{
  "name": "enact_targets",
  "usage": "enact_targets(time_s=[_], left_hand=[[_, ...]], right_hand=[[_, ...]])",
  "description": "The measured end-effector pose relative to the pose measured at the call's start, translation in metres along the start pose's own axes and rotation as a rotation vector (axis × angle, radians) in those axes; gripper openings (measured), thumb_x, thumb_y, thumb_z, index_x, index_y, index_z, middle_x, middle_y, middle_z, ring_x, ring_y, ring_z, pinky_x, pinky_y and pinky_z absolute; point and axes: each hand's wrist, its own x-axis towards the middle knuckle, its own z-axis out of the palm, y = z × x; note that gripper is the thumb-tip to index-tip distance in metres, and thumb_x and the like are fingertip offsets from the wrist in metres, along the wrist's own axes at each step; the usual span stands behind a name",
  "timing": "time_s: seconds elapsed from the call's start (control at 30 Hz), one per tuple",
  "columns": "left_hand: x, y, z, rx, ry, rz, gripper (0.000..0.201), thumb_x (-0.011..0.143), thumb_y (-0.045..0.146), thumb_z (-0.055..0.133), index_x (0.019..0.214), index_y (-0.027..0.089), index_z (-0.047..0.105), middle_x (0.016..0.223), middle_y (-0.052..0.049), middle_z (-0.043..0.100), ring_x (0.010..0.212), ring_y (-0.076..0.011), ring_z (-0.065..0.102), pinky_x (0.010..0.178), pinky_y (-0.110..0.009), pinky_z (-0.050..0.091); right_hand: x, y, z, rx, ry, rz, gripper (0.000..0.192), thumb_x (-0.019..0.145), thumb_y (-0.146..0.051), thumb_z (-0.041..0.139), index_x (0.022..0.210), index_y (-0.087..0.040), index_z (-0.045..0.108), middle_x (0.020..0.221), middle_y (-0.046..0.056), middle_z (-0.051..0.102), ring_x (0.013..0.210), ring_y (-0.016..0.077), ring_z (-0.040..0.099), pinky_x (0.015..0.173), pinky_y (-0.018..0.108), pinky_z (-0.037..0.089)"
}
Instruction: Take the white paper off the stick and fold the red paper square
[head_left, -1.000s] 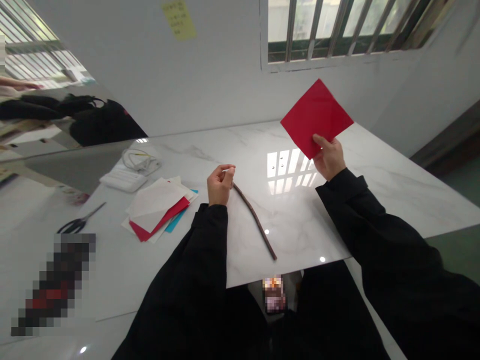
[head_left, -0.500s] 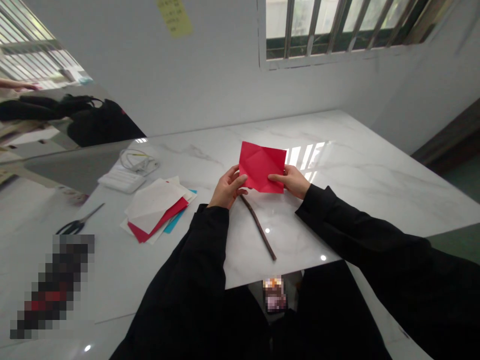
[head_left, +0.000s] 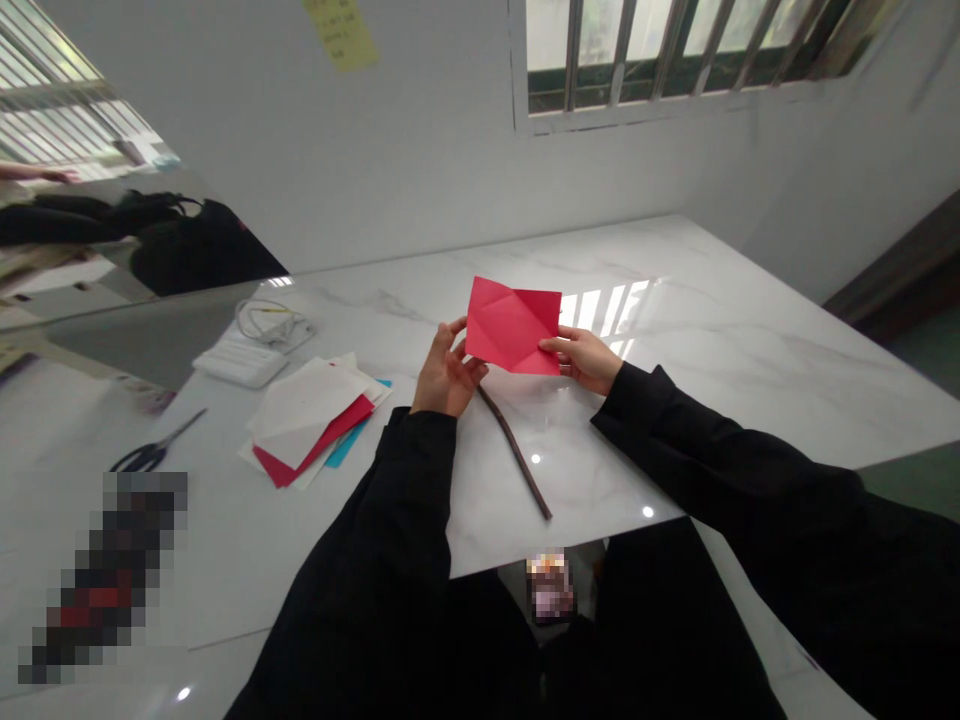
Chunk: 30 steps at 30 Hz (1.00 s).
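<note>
right now you have the creased red square sheet of paper (head_left: 513, 325) lifted off the glossy white marble-patterned table (head_left: 712, 330), held between both hands just above its near middle. your left hand (head_left: 445, 372) pinches the sheet's left edge, its grip closed with thumb in front and fingers behind; your right hand (head_left: 583, 358) pinches the lower right edge the same way, grip closed on the paper. the sheet faces you, tilted a little, and already carries fold lines: diagonal creases crossing near its centre show as lighter and darker facets. so some creasing looks done, yet the paper is opened out nearly flat, with no finished shape to it, and most of the folding seems still ahead, as far as one can judge.

just below the red sheet, on the table, lies a thin dark brown stick (head_left: 516, 453), slanting towards you, untouched by either hand. to the left of the red sheet sits a loose pile of white, red and blue paper sheets (head_left: 307, 415); further left of that, black-handled scissors (head_left: 150, 452), and behind the pile a white flat device with a coiled cable (head_left: 241, 360).
</note>
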Motion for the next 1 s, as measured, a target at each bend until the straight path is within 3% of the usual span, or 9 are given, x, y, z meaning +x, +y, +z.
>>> enact_targets(time_s=[0.27, 0.43, 0.67, 0.9, 1.0], left_hand=[[-0.0045, -0.0036, 0.0035, 0.021, -0.105, 0.061, 0.066, 0.077, 0.054, 0.086, 0.134, 0.031, 0.062, 0.117, -0.005, 0.073, 0.091, -0.0186, 0.071, 0.076, -0.03, 0.059], [-0.0036, -0.0051, 0.0031, 0.012, -0.096, 0.053, 0.07, 0.074, 0.053, 0.089, 0.134, 0.031, 0.06, 0.127, -0.006, 0.072, 0.102, -0.0202, 0.071, 0.087, -0.032, 0.058], [-0.0009, -0.0076, -0.0013, 0.044, -0.07, 0.072, 0.067, 0.078, 0.044, 0.087, 0.137, 0.033, 0.058, 0.124, -0.004, 0.073, 0.096, -0.0168, 0.073, 0.087, -0.031, 0.056], [-0.0027, -0.0065, 0.0003, -0.067, -0.058, 0.041, 0.067, 0.083, 0.066, 0.078, 0.136, 0.029, 0.06, 0.13, -0.008, 0.072, 0.111, -0.0226, 0.072, 0.095, -0.035, 0.057], [-0.0038, -0.0056, 0.0002, -0.094, -0.058, 0.043, 0.069, 0.082, 0.065, 0.08, 0.138, 0.029, 0.06, 0.134, -0.009, 0.071, 0.115, -0.0247, 0.071, 0.099, -0.038, 0.057]], right_hand=[[-0.0016, 0.0, 0.0018, 0.029, 0.011, 0.016, 0.019, 0.09, -0.019, 0.074, 0.108, -0.02, 0.074, 0.104, 0.007, 0.079, 0.076, 0.0161, 0.074, 0.066, 0.027, 0.063], [-0.0017, 0.0021, 0.0036, 0.031, -0.011, 0.022, 0.016, 0.091, -0.018, 0.074, 0.107, -0.02, 0.074, 0.102, 0.008, 0.079, 0.077, 0.0171, 0.074, 0.066, 0.028, 0.062], [-0.0058, 0.001, 0.0072, 0.028, -0.04, 0.034, 0.017, 0.09, -0.018, 0.077, 0.107, -0.017, 0.075, 0.108, 0.01, 0.079, 0.083, 0.0178, 0.074, 0.068, 0.028, 0.062], [-0.0039, 0.0002, 0.0071, 0.037, 0.014, 0.035, 0.016, 0.091, -0.017, 0.075, 0.107, -0.016, 0.072, 0.106, 0.01, 0.079, 0.081, 0.0166, 0.073, 0.072, 0.029, 0.062], [-0.0042, -0.0012, 0.0077, 0.062, 0.038, 0.035, 0.013, 0.093, -0.016, 0.073, 0.105, -0.016, 0.072, 0.103, 0.009, 0.079, 0.079, 0.0159, 0.073, 0.07, 0.027, 0.061]])
